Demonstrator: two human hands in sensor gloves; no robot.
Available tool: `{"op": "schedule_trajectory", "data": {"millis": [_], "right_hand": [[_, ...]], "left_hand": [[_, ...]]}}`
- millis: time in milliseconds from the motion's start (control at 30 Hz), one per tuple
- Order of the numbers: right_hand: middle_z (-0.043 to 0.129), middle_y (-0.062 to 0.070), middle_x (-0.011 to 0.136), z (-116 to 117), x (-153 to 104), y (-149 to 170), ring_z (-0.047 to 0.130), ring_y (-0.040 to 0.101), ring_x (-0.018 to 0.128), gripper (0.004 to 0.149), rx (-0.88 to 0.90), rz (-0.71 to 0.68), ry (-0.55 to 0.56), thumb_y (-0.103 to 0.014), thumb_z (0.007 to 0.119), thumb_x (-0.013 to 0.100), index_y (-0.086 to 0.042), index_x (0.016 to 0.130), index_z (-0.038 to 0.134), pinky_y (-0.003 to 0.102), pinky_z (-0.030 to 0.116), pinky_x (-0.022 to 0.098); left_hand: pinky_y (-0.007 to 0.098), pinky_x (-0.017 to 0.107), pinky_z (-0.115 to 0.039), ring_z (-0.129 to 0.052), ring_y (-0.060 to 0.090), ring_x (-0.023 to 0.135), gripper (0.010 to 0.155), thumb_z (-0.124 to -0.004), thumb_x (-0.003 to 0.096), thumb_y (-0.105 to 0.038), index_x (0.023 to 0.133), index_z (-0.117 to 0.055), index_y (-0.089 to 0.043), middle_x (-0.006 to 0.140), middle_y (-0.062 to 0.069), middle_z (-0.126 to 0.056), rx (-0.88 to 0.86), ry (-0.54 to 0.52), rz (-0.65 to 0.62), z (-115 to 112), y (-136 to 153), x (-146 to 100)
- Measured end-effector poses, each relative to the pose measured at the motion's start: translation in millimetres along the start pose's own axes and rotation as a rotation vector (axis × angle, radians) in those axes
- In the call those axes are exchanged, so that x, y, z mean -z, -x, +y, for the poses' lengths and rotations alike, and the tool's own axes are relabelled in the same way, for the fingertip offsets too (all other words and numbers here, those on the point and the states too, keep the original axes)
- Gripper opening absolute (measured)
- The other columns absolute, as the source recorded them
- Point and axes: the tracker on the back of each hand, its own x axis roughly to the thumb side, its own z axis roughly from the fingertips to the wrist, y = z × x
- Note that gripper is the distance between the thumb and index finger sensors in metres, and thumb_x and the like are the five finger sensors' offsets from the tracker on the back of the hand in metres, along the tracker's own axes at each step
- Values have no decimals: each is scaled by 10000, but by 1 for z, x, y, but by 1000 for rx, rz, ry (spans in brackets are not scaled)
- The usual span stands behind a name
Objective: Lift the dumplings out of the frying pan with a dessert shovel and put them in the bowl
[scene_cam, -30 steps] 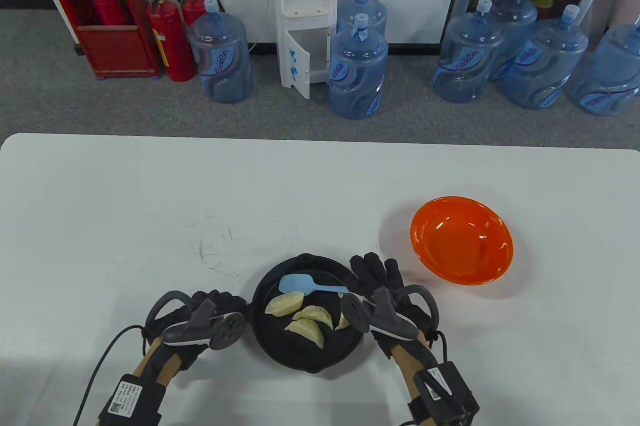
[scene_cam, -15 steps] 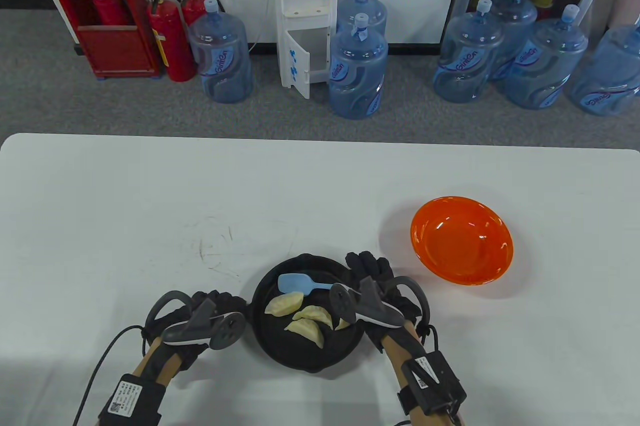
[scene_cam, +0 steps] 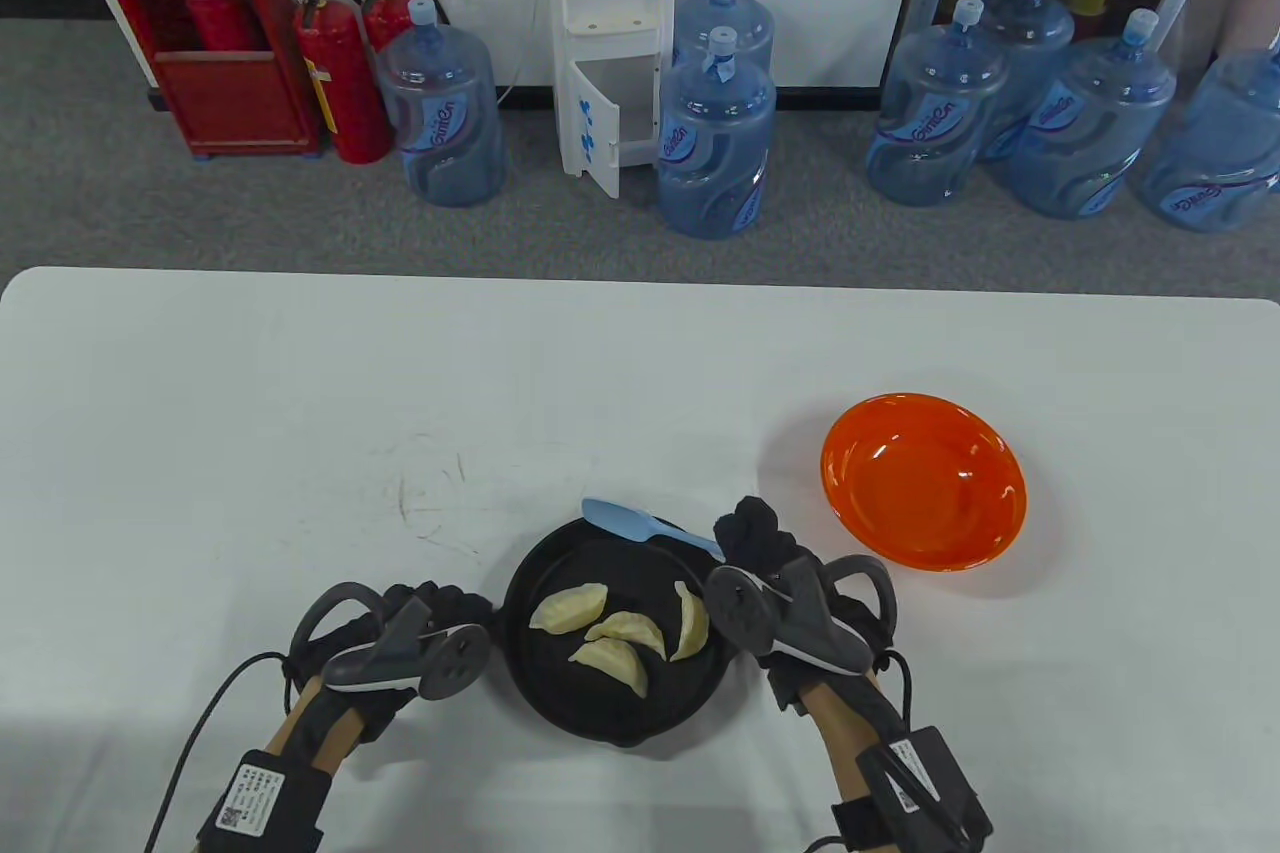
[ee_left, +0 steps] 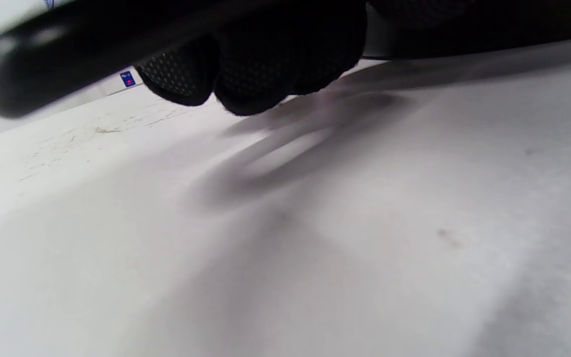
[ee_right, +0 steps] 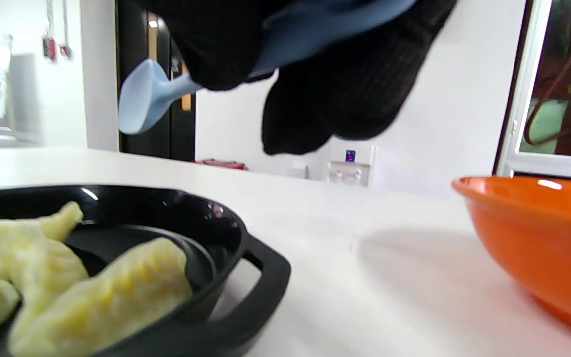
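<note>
A black frying pan (scene_cam: 560, 703) sits near the table's front edge with several pale dumplings (scene_cam: 625, 630) in it. My left hand (scene_cam: 455, 608) stays at the pan's left side, fingers (ee_left: 251, 74) curled on its handle. The right hand (scene_cam: 752, 533) grips the handle of the blue dessert shovel (scene_cam: 625, 521). The shovel's blade hangs over the pan's far rim with nothing on it. An empty orange bowl (scene_cam: 905, 533) stands to the right of the pan. In the right wrist view, the shovel (ee_right: 144, 99) is raised above the pan (ee_right: 216, 223) and dumplings (ee_right: 117, 292), with the bowl (ee_right: 538, 238) at right.
The white table (scene_cam: 300, 413) stretches wide to the left and behind the pan. Faint scuff marks (scene_cam: 430, 493) show on it left of the pan. Water bottles (scene_cam: 715, 143), a dispenser and fire extinguishers stand on the floor beyond the far edge.
My right hand has lifted the shovel out of the pan, moving up and to the right. This uncovers the dumpling at the pan's right side. The left hand and pan have stayed put.
</note>
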Motion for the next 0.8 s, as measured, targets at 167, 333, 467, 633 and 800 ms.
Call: {"op": "schedule_trajectory", "data": {"millis": [167, 333, 467, 633, 800], "right_hand": [[750, 220, 1040, -4, -24, 6, 991, 183, 657, 499, 67, -1, 52, -262, 718, 612, -133, 1088, 642, 329, 937, 456], [850, 115, 943, 10, -39, 8, 995, 158, 581, 465, 111, -3, 143, -358, 741, 623, -210, 1064, 720, 330, 924, 417], [883, 56, 900, 20, -44, 7, 993, 157, 555, 425, 66, -55, 159, -407, 776, 605, -256, 1003, 789, 349, 900, 420], [896, 41, 884, 27, -49, -4, 992, 172, 545, 411, -38, -111, 200, -413, 802, 588, -262, 969, 823, 367, 888, 417], [891, 34, 892, 33, -49, -18, 987, 180, 561, 407, -154, -163, 205, -407, 807, 584, -269, 966, 823, 375, 881, 430]], "left_hand": [[477, 718, -806, -977, 109, 678, 557, -573, 560, -500, 1051, -615, -241, 850, -107, -832, 2, 0, 2, 0, 0, 0], [478, 717, -806, -976, 110, 678, 558, -574, 560, -502, 1051, -613, -241, 850, -106, -832, -2, 2, 2, 0, 0, 0], [478, 716, -807, -977, 110, 676, 559, -574, 560, -501, 1051, -614, -237, 848, -106, -833, 4, -6, 2, 0, 0, 0], [478, 716, -806, -976, 110, 677, 559, -574, 560, -501, 1051, -613, -237, 848, -107, -832, 0, -5, 2, 0, 0, 0], [476, 719, -805, -976, 109, 676, 557, -574, 560, -502, 1051, -614, -241, 848, -108, -832, 0, -6, 1, 0, 0, 0]]}}
